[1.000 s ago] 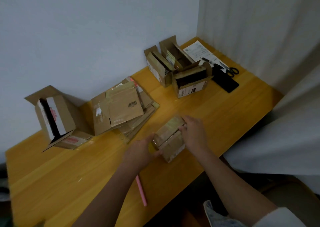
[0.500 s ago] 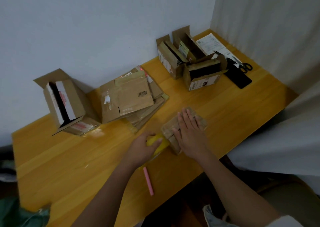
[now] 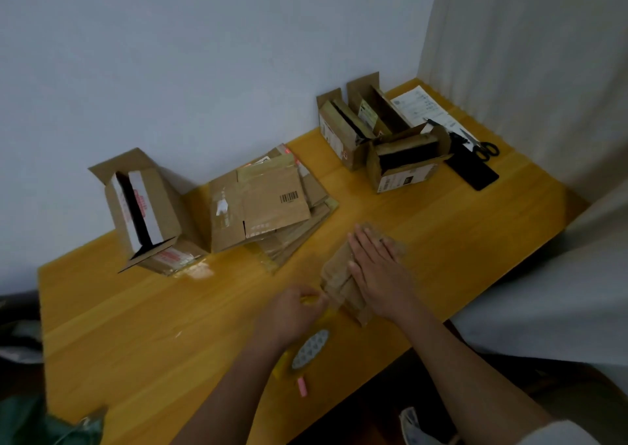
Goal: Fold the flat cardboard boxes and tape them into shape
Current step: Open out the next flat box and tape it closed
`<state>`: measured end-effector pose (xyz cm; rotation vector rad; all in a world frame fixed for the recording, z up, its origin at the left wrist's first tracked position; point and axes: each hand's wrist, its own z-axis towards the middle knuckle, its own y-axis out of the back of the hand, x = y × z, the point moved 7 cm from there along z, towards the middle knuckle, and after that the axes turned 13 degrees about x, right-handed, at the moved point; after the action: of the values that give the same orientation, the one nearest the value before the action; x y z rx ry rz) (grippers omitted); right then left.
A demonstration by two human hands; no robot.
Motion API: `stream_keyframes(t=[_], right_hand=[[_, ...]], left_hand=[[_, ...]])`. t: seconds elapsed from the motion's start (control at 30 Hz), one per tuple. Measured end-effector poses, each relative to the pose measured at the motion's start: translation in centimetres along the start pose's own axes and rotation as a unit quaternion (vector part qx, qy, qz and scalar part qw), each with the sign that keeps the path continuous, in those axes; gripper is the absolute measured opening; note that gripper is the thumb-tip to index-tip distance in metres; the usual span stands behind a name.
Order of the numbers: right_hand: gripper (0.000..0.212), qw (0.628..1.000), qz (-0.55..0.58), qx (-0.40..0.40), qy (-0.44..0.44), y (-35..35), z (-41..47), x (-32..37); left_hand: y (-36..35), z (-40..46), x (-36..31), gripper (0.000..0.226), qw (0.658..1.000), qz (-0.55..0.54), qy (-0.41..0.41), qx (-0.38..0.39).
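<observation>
Head view: right hand (image 3: 380,271) lies flat, fingers straight, pressing the small box (image 3: 343,285) at lower centre. Left hand (image 3: 289,312) pinches yellow tape; tape roll (image 3: 307,351) just below it. Risk: flaps spring if pressure lifts; tape may skew. Folded boxes (image 3: 404,169) upper right gape, contents not visible.

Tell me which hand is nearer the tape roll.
Left. The left hand is just above the tape roll, apparently pinching its yellow tape; the right hand lies flat on the small box, further away.
</observation>
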<state>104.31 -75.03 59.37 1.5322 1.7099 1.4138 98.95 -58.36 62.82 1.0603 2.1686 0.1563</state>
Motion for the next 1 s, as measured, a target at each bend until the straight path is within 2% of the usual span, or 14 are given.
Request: stream_keyframes(t=[0.1,0.17,0.27,0.33,0.47,0.67,0.77,0.83,1.0], right_hand=[[0.062,0.999,0.030,0.024,-0.005,-1.1,-0.9,-1.6],[0.064,0.999,0.027,0.046,-0.005,-1.9,-1.8,-2.1],[0.073,0.998,0.026,0.053,0.001,-2.1,-1.1,-1.8],[0.077,0.998,0.036,0.059,0.003,-2.0,0.1,-1.5],[0.083,0.998,-0.019,0.060,0.012,-2.3,2.1,-1.1],[0.064,0.996,-0.041,0.074,0.007,-1.3,4.1,-1.6],[0.059,0.997,-0.015,0.071,0.014,-1.3,4.1,-1.7],[0.064,0.997,-0.005,0.075,0.016,-1.3,4.0,-1.6],[0.091,0.997,-0.025,0.074,0.013,-1.7,4.1,-1.7]], left_hand=[[-2.2,0.7,0.3,0.042,0.997,-0.040,0.029,0.057],[-3.6,1.1,0.7,0.044,0.996,-0.015,0.040,0.083],[-4.3,1.3,1.6,0.050,0.998,-0.005,0.052,0.042],[-4.0,1.4,1.7,0.045,0.998,-0.018,0.050,0.021],[-3.2,2.0,1.9,0.042,0.998,-0.025,0.063,-0.007],[-3.4,3.3,0.8,0.048,0.994,-0.090,0.056,-0.025],[-3.5,3.8,0.6,0.045,0.994,-0.042,0.091,-0.037],[-3.3,4.1,0.6,0.046,0.993,-0.026,0.110,-0.040],[-3.4,4.7,1.1,0.049,0.988,-0.040,0.141,-0.054]])
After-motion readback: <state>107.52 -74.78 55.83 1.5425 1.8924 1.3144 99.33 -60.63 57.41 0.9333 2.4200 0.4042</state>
